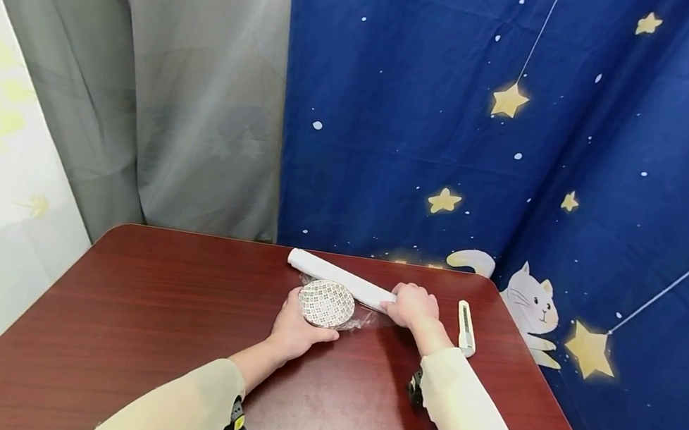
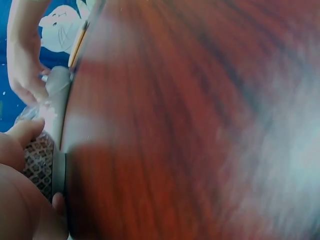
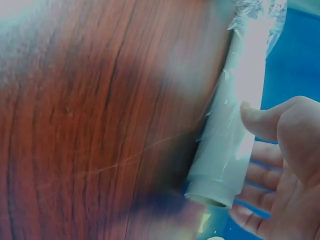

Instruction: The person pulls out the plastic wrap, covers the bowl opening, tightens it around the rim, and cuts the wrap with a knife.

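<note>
While the patterned round dish [image 1: 326,304] occupies the central part of the worktop [image 1: 149,306] in the head view, the left grip [image 1: 293,326] clasps it from 8 o'clock, with the thumb along the near side and the fingers at the left side. The white roll [image 1: 340,278] runs just beyond the dish, passing at its 1 o'clock, the roll's ends directed toward 10 and 4 o'clock. The right grip [image 1: 412,306] is curled around the 4 o'clock end of the roll; the right wrist view shows the thumb against the roll and the fingers partly behind it. Clear film [image 1: 361,318] lies wrinkled between 3 and 4 o'clock of the dish. A pale cutter [image 1: 467,328] rests between 3 and 4 o'clock from the right grip, near but not touching. Behind the worktop, a grey curtain [image 1: 193,84] hangs at 11 o'clock and a blue curtain [image 1: 395,107] at 1 o'clock.
</note>
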`<action>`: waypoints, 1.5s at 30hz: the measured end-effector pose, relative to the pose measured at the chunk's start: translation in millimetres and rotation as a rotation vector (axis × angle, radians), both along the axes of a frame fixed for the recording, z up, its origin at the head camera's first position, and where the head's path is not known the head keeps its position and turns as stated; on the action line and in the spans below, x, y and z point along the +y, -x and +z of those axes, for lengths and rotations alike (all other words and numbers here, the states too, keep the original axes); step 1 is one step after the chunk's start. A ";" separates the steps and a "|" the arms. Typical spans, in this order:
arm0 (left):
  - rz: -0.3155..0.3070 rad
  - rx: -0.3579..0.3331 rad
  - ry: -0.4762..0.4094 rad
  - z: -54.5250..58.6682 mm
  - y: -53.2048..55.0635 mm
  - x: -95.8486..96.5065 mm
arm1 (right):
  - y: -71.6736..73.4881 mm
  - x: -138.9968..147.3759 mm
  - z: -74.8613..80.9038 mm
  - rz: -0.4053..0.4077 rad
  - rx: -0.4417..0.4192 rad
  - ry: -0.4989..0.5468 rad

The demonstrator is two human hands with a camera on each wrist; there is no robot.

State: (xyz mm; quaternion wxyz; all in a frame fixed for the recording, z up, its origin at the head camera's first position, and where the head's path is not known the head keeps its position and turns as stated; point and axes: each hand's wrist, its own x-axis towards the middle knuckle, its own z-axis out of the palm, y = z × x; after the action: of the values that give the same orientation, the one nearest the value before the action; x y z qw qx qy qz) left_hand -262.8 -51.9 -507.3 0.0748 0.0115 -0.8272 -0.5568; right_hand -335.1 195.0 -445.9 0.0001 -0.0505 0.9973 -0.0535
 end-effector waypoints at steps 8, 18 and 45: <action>-0.155 -0.022 -0.054 0.9 11.8 -18.8 | -15.3 -0.3 3.9 -0.095 -0.050 0.019; -0.306 -0.044 -0.048 3.5 29.1 -39.8 | -36.4 -4.4 7.9 -0.155 -0.125 0.032; -0.501 -0.127 -0.077 3.8 60.4 -70.3 | -70.8 -21.8 -3.1 -0.090 -0.232 0.208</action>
State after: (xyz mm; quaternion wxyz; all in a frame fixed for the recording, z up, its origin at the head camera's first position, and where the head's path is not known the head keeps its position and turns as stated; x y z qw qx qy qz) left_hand -323.2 -122.2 -503.4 -0.1182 -0.1561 -0.7854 -0.5872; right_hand -264.3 173.2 -449.0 0.1076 0.0011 0.9809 -0.1620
